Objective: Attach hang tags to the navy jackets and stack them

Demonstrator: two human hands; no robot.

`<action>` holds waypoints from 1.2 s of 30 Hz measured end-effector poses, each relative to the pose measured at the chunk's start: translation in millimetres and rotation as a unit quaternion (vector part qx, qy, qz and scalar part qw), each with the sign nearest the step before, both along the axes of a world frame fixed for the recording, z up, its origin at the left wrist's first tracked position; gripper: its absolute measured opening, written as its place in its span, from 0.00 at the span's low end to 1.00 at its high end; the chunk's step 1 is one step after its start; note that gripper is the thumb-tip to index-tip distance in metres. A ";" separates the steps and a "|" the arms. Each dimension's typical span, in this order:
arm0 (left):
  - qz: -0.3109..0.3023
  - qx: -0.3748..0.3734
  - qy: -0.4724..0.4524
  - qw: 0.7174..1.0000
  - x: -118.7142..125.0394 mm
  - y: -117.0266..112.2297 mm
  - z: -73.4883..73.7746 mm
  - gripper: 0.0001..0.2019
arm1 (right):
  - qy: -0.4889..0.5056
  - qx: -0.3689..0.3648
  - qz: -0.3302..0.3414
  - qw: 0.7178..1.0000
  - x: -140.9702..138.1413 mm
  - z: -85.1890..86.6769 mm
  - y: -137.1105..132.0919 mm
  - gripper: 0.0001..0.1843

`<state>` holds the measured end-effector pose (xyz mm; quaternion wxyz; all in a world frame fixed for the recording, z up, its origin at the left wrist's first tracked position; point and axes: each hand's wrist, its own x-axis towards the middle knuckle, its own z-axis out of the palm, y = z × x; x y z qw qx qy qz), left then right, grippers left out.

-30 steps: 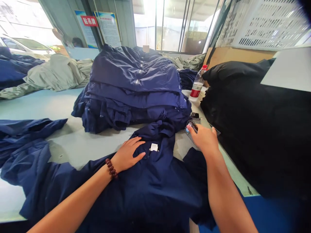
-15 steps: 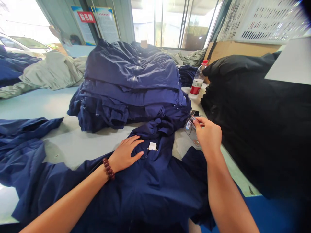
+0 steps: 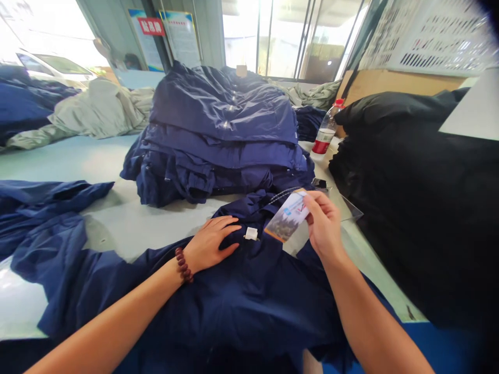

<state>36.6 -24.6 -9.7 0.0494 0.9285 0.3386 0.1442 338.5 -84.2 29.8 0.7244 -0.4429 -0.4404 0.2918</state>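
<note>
A navy jacket (image 3: 241, 301) lies spread before me, its collar pointing away. Flat on the cloth left of the collar rests my left hand (image 3: 214, 243), fingers stretched out, a beaded bracelet (image 3: 184, 265) at its wrist. Beside those fingertips a small white neck label (image 3: 251, 234) shows inside the collar. Between thumb and fingers, my right hand (image 3: 323, 221) pinches a printed hang tag (image 3: 287, 215) with a mountain picture, held tilted above the right side of the collar. A thin string (image 3: 286, 193) trails leftward from the tag's top.
Behind the jacket stands a stack of folded navy garments (image 3: 222, 140). A red-capped bottle (image 3: 325, 132) is right of it, near a clear plastic piece (image 3: 349, 208). Black garments (image 3: 413, 197) are piled at the right; grey-green cloth (image 3: 101, 109) lies at the back left.
My right hand has brought the hang tag from the plastic piece by the stack toward the collar, so its printed face now shows. My left hand stays on the jacket. The view has shifted slightly.
</note>
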 end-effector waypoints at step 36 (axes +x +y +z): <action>-0.023 -0.061 -0.068 0.996 45.7 -2.5 -6.2 0.17 | -0.100 -0.334 0.257 0.901 -10.7 -27.9 -2.0 0.16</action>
